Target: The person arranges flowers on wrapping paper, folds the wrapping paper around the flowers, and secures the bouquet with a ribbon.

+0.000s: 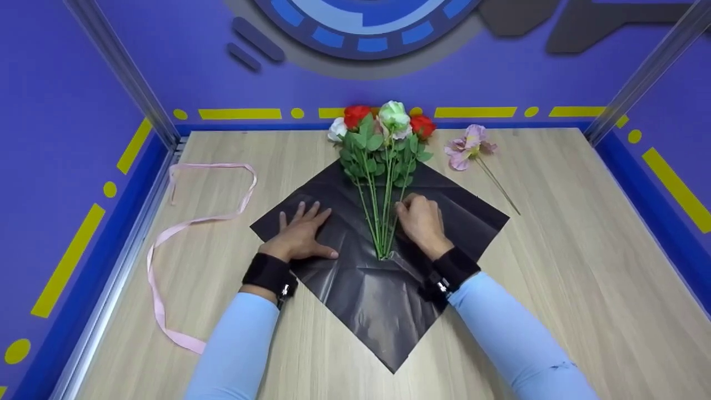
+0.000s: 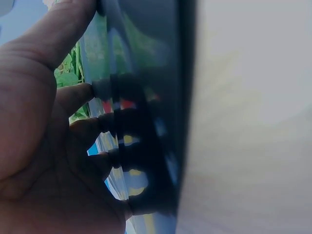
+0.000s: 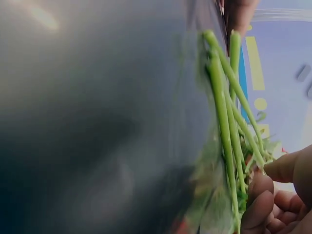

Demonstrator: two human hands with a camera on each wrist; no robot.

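A bunch of artificial flowers, with red, white and pale green blooms, lies on a square of black wrapping paper set cornerwise. Their green stems converge near the middle of the sheet. My left hand rests on the paper's left part with fingers spread; in the left wrist view its fingertips meet the glossy surface. To the right of the stems, my right hand has curled fingers and pinches one flower stem between thumb and index finger.
A single pink-purple flower lies on the wooden table at the back right. On the left, a pink ribbon winds loosely, its near end by the left sleeve. Blue-purple panels enclose the table's back and sides.
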